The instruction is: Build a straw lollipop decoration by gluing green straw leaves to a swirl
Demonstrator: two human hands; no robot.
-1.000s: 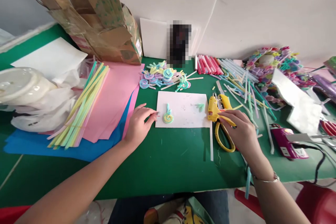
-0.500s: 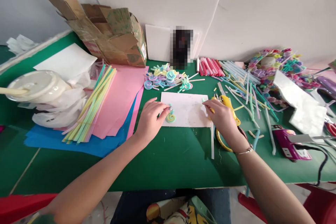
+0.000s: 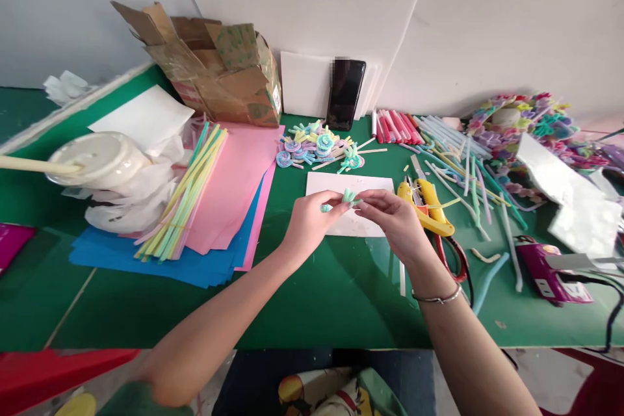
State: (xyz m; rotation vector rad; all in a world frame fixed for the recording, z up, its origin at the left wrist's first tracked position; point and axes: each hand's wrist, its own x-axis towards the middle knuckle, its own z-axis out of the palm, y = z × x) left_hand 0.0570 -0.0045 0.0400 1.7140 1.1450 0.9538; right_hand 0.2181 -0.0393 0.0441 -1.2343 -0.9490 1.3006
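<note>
Lifted just above the near half of the card (image 3: 322, 183), pinched from 2 sides: a small teal twist (image 3: 348, 195). Clamped on its left end by the left hand (image 3: 308, 226), thumb and fingers pressed together. Clamped on its right end by the right hand (image 3: 396, 221), fingertips closed as well. Held clear of the card, probably to keep both ends reachable and the soft piece free to turn. Long axis roughly left-right, near parallel to the card's near edge, with a short stub sticking up toward the wall; exact shape too small to tell. Just right of the card, a yellow glue gun (image 3: 425, 203), nozzle toward the card, likely parked within reach. Beyond the card's far edge, a pile of swirls (image 3: 316, 145). Left of the card, pink paper (image 3: 234, 175) under a bundle of straws (image 3: 182, 198).
</note>
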